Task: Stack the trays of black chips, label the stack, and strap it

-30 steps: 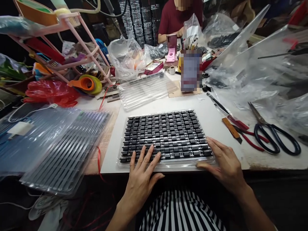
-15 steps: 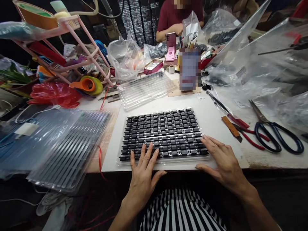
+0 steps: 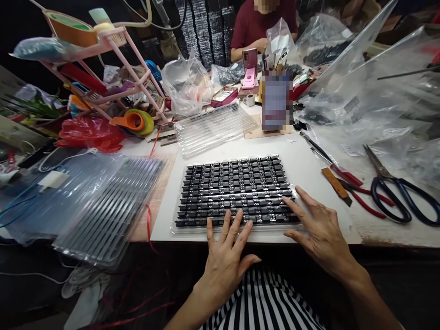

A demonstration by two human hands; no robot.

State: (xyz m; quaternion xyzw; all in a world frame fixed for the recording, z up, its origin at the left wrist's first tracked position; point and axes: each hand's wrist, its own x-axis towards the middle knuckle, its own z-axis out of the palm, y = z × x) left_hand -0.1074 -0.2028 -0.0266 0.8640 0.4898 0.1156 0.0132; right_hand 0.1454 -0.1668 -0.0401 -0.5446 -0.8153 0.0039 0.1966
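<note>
Tray (image 3: 195, 231): flat on the white board (image 3: 297, 160) before us, rows of black parts (image 3: 233, 188) uppermost, likely for easy reach.
Left hand (image 3: 225, 256): open, fingers on the front rows, probably to steady them.
Right hand (image 3: 321, 227): spread at the tray's right end, gripping nothing, perhaps to square our rows.

One camera, worn on the head, looks forward and down across the counter (image 3: 395, 234), with the left hand (image 3: 225, 261) and the right hand (image 3: 325, 231) near, a co-worker (image 3: 245, 27) far.
</note>
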